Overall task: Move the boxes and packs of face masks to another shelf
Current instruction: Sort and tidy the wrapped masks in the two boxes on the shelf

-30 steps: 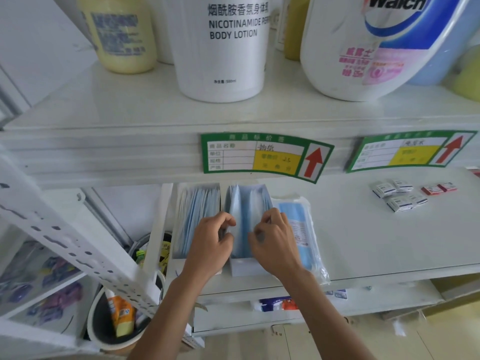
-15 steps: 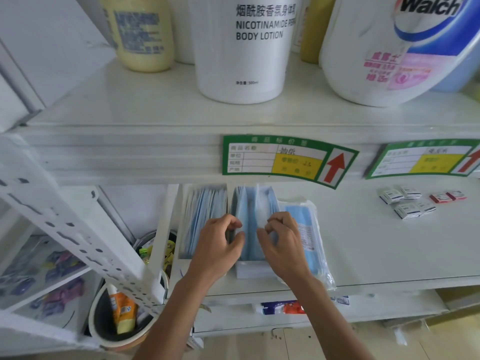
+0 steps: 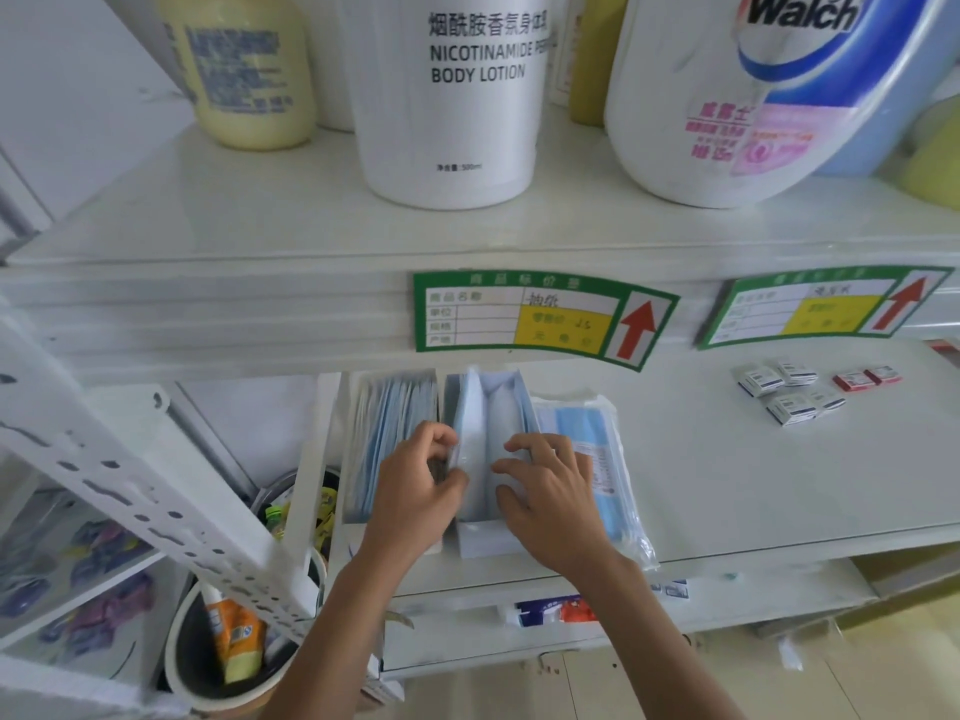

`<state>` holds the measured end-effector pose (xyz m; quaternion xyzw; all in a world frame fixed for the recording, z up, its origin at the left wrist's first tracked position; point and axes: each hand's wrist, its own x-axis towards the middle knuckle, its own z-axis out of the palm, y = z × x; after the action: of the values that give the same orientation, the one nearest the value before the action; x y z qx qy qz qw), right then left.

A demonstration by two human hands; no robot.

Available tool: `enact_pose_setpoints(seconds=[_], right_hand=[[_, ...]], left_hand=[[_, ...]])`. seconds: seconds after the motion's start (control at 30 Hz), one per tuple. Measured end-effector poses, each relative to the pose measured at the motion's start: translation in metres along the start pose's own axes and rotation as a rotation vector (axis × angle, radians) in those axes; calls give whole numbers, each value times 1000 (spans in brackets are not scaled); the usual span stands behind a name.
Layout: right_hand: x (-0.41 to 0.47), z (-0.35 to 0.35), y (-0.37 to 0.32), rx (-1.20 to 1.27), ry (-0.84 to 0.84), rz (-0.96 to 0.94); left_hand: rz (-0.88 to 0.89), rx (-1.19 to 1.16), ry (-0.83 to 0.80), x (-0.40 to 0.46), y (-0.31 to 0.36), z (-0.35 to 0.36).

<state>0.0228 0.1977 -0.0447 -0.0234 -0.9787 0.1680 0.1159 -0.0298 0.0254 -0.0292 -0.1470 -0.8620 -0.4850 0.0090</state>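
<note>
Two open white boxes of blue face masks stand side by side on the lower shelf (image 3: 727,491): the left box (image 3: 389,423) and the middle box (image 3: 491,444). A clear plastic pack of blue masks (image 3: 592,459) lies flat just right of them. My left hand (image 3: 418,491) pinches the left wall of the middle box, fingers curled over its edge. My right hand (image 3: 553,498) rests on that box's right side, fingers spread over its edge and partly covering the pack.
The upper shelf (image 3: 260,226) carries a body lotion tub (image 3: 452,96), a yellow bottle (image 3: 244,70) and a large Walch jug (image 3: 753,96). Small packets (image 3: 789,392) lie on the lower shelf at right. A perforated shelf post (image 3: 130,475) and a bucket (image 3: 228,652) sit at left.
My right hand's fingers have spread out over the middle box's right side. The camera view shifted slightly; the boxes and pack stay where they were.
</note>
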Motion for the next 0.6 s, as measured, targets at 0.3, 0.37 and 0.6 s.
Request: enact_pose_setpoints(seconds=[0.3, 0.37, 0.6], right_hand=[[6, -3, -17, 54, -6, 123], [8, -1, -21, 25, -36, 137], [3, -5, -23, 47, -48, 92]], left_hand=[[-85, -240, -21, 1, -1, -13], [-89, -240, -16, -1, -1, -14], [-72, -186, -6, -4, 1, -15]])
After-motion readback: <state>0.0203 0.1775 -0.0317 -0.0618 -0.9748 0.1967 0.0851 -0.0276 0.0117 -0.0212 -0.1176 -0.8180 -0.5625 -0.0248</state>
